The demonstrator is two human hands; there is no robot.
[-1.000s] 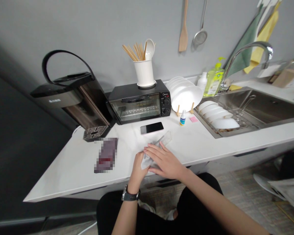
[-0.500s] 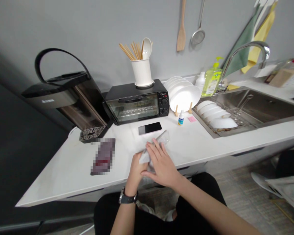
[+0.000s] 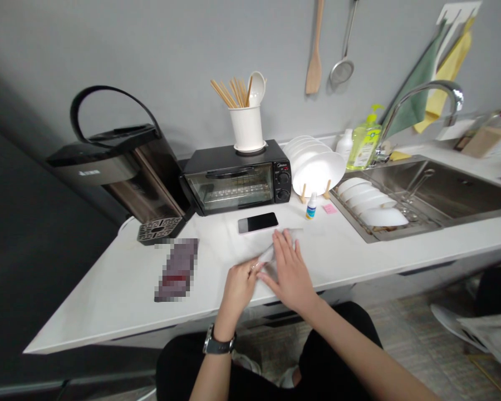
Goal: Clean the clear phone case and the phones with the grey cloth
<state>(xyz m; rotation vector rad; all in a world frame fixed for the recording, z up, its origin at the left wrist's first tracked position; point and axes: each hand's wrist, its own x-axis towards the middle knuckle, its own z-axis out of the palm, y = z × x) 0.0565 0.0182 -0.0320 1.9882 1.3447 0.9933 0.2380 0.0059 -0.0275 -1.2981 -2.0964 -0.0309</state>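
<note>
Translucent plastic film slants toward two o'clock from the left grip

The translucent plastic film (image 3: 267, 255) lies over the white countertop (image 3: 217, 250), between the person's hands and touching both. Its visible long axis appears to run from about eight o'clock to two. The left hand (image 3: 239, 284) has its curled fingers closed on the near end; the right hand (image 3: 291, 270) lies palm down across the strip, fingers outstretched toward eleven o'clock, thumb spread apart. Whether it also pinches anything underneath, I cannot tell. Past its fingertips a pale edge shows, so the right hand looks nearer the far end.

That slant seems the relation that counts: left anchoring, right lying across. The smartphone (image 3: 258, 223) sits just beyond the right fingertips at ten o'clock; the small white-capped bottle (image 3: 311, 206) stands upright, apart from the right hand, at about one.
</note>
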